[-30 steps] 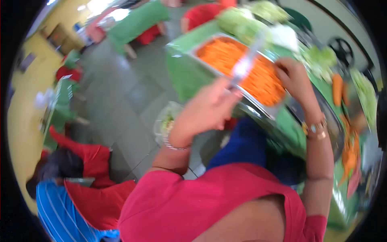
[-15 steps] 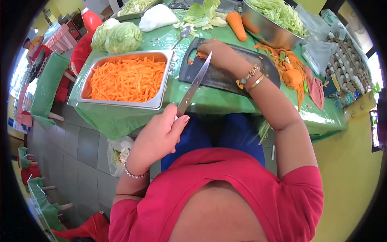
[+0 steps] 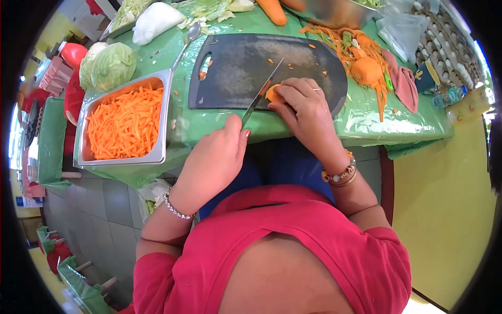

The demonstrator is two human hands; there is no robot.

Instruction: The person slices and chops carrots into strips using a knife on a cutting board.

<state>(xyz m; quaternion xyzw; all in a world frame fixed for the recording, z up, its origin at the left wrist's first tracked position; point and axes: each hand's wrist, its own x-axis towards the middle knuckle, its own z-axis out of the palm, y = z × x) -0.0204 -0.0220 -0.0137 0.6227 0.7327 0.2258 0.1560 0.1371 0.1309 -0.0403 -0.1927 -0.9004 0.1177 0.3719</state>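
Observation:
My left hand [image 3: 215, 156] is wrapped round the handle of a kitchen knife [image 3: 260, 95], its blade slanting up and to the right over the near edge of the dark cutting board [image 3: 235, 60]. Between the fingers and thumb of my right hand [image 3: 308, 111] is a piece of carrot [image 3: 272, 94], close beside the blade. Whether the blade touches it I cannot tell. Small orange bits lie scattered on the board. To the left, a steel tray [image 3: 163, 112] holds a heap of carrot strips [image 3: 125, 123].
A cabbage [image 3: 114, 67], a white bag [image 3: 157, 23] and a spoon [image 3: 193, 32] lie at the left. Behind the board are a whole carrot [image 3: 272, 11] and a steel bowl [image 3: 334, 15]. Carrot peelings [image 3: 384, 99], a pink cloth [image 3: 405, 89], a mug [image 3: 426, 77] and egg trays [image 3: 447, 52] are right.
My right hand has come from the board's far left to its near edge and now shows a carrot piece in its fingers. The knife stays in my left hand; the view has shifted.

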